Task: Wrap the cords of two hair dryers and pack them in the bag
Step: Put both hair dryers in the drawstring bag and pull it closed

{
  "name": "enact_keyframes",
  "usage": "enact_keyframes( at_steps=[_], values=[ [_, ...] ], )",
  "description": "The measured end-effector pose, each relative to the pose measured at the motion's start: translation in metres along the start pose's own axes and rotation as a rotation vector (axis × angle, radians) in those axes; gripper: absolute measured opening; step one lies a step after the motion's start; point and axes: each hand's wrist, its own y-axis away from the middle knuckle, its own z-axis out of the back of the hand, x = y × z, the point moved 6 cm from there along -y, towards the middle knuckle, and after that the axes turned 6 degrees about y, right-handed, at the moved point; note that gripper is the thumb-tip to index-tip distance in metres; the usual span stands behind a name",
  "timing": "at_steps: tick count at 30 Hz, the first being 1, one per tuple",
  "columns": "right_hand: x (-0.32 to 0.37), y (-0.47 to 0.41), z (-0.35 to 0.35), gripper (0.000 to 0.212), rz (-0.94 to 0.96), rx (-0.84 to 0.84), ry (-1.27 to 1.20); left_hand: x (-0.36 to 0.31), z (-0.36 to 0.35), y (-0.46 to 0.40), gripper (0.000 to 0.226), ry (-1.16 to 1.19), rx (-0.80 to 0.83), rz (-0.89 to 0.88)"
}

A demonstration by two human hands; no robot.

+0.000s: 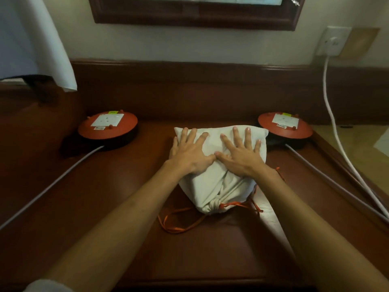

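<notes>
White cloth drawstring bag (219, 186), bulging, lies mid-way on the dark brown wooden desk (126, 207), neck cinched toward the person, orange drawstring cord (183, 224) trailing loose beside it. Left hand (189, 150) and right hand (240, 150) lie flat on top, fingers straight and spread, thumbs touching. Round red-topped socket discs sit at left (107, 125) and right (285, 125).

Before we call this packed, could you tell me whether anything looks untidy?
Only the orange drawstring: it trails loose on the brown wooden table in front of the cinched white cloth bag. Nothing else stands out.
</notes>
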Motion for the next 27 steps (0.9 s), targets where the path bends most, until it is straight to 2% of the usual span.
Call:
enact_keyframes(
  at_steps=[4, 6, 8, 9, 13, 18, 27],
  values=[
    [-0.013, 0.025, -0.004, 0.073, -0.02, -0.146, -0.237, 0.015, 0.003, 0.017, 0.081, 0.046, 0.037, 0.024],
    [-0.012, 0.039, -0.014, 0.073, -0.013, -0.181, -0.298, 0.03, 0.008, 0.028, 0.085, 0.299, 0.026, 0.003],
    [-0.006, 0.046, -0.022, 0.075, -0.01, -0.173, -0.384, 0.044, 0.011, 0.045, 0.088, 0.568, -0.091, 0.019],
    [-0.004, 0.046, -0.025, 0.077, -0.006, -0.172, -0.432, 0.047, 0.007, 0.055, 0.09, 0.612, -0.154, 0.02],
    [-0.001, 0.027, -0.026, 0.075, 0.016, -0.174, -0.5, 0.046, -0.022, 0.052, 0.098, 0.607, -0.107, -0.051],
    [0.0, -0.027, -0.025, 0.072, -0.006, -0.196, -0.543, 0.066, -0.008, -0.009, 0.1, 0.592, -0.07, -0.022],
    [-0.004, -0.116, -0.026, 0.07, -0.021, -0.194, -0.543, 0.095, -0.001, -0.081, 0.088, 0.712, -0.18, -0.005]
  ],
)
